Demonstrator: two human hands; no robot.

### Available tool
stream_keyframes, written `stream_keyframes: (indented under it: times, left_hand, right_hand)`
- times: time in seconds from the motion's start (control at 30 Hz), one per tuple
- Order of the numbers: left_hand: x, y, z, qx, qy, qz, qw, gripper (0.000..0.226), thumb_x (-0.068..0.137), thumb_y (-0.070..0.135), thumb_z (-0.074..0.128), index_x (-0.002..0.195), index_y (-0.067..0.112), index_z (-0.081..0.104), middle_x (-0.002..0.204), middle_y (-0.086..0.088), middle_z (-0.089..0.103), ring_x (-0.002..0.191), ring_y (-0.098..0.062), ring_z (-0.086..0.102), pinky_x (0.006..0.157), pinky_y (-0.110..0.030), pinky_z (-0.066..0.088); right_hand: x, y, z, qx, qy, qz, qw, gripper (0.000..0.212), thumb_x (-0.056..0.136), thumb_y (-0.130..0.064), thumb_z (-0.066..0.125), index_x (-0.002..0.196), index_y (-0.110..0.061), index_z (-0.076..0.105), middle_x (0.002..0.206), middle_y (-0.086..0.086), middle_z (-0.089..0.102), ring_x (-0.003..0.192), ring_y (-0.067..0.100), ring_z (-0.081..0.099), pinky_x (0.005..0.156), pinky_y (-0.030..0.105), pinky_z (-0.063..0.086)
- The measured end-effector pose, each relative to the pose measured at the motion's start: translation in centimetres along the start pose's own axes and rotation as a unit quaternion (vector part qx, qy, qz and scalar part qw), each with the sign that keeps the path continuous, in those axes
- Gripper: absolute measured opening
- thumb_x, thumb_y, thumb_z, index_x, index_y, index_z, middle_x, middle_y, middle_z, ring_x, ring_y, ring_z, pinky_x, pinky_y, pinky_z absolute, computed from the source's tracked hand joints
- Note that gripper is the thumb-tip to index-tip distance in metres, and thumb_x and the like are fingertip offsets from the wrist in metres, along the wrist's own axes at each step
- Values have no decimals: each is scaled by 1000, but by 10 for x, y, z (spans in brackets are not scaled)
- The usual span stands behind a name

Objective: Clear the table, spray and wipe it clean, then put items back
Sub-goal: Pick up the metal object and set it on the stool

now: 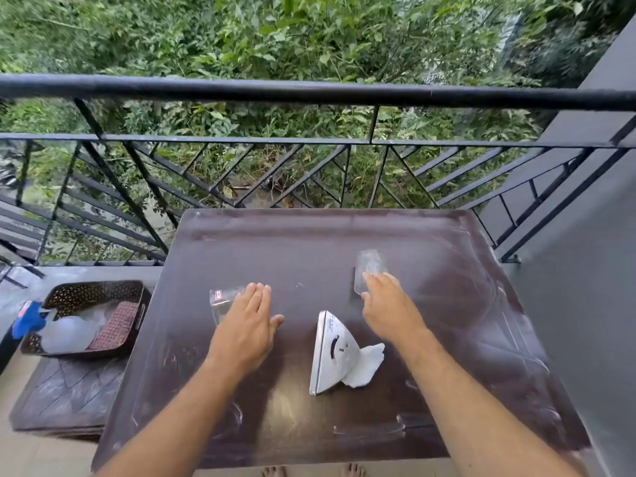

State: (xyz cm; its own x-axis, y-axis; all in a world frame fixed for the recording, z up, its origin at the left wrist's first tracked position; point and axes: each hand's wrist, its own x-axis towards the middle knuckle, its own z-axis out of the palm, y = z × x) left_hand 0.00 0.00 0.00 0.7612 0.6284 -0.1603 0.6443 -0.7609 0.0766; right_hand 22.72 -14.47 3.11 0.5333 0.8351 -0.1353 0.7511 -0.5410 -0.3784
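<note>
Both hands, left (248, 318) and right (387, 306), spread flat and empty over dusty, streaked brown table (275, 418).

The table (309, 242) is dark brown, smooth and faintly glossy, streaked with pale smears. Both clear glasses (222, 299) look glossy. The iron's soleplate (332, 352) is matt grey metal.

Head view looks down on table (309, 242)

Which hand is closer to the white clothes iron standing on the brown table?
Right, narrowly. The right hand is just beyond and right of the white clothes iron, its wrist alongside. The left hand lies flat farther off to its left.
</note>
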Motion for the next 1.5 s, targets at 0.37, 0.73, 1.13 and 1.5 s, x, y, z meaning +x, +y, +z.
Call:
stream_keyframes:
  times: [0.37,0.73,1.13,1.5]
  left_hand:
    - [-44,15,51,24,-54,22,998,109,82,59,-30,157,1,24,164,-14,28,154,-30,19,125,-43,18]
    - [-53,58,60,-82,-38,55,994,54,96,14,54,148,3,45,151,-13,50,143,-30,44,118,-40,33]
    - [-27,110,66,-76,-84,42,993,54,86,56,63,124,19,54,123,2,55,114,-20,50,90,-38,54]
    - [-29,116,74,-48,-79,15,996,29,92,21,52,120,15,52,119,-3,57,107,-26,52,82,-39,54]
  right_hand:
    - [-29,38,48,-64,-72,-10,995,37,102,-20,43,137,-11,53,133,8,57,126,27,45,106,28,25]
    - [-37,58,76,-79,-146,9,986,43,99,-21,45,142,-24,52,129,4,57,120,28,44,97,39,44]
    - [-20,60,87,-93,-167,-33,981,26,94,-29,53,116,-24,66,112,4,53,108,28,45,88,40,47]
    - [-12,64,81,39,-185,9,982,7,82,-23,60,77,-24,65,91,-7,60,92,18,55,80,35,49]
